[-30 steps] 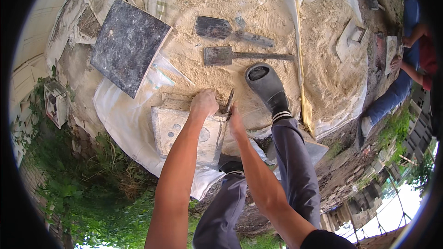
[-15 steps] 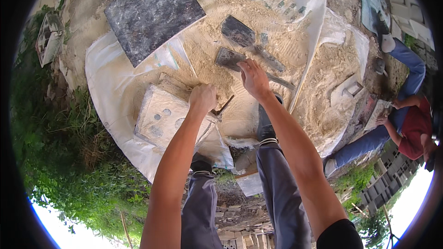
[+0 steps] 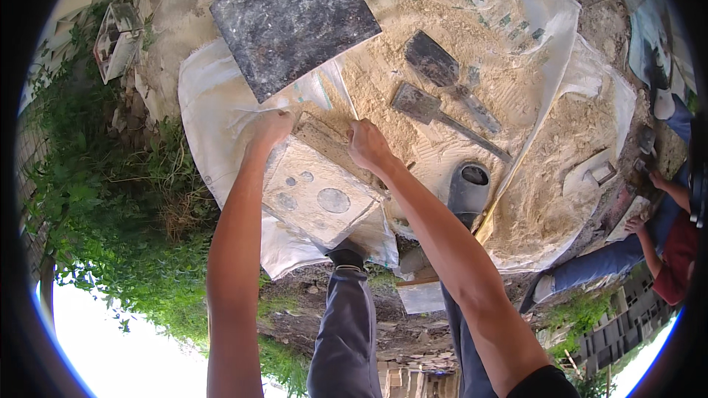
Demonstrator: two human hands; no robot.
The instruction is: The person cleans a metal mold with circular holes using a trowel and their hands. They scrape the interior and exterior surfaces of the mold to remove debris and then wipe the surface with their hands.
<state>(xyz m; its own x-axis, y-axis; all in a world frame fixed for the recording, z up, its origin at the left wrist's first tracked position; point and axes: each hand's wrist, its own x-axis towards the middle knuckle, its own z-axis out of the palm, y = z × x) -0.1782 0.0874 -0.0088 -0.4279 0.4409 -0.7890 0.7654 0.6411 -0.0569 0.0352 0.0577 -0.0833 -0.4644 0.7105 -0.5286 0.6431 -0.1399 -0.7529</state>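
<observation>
A pale, dust-coated block with several round marks or holes in its face lies tilted on the sandy sheet before me. At its far left corner my left hand is closed, knuckles up, fingertips hidden. My right hand is closed at the block's far right edge, its fingers curled and partly out of sight. Beyond it lie a flat paddle-like tool with a long thin handle and a dark, wide-bladed trowel, neither one touched.
A dark square board lies at the far left on the pale sheet. My shoe rests on the sand. A plastering float is farther right, near a co-worker's hands. Green plants border the left.
My right hand has left the long-handled tool and come to the block. My left hand has shifted from the block's right side to its far left corner. The whole view has turned.
</observation>
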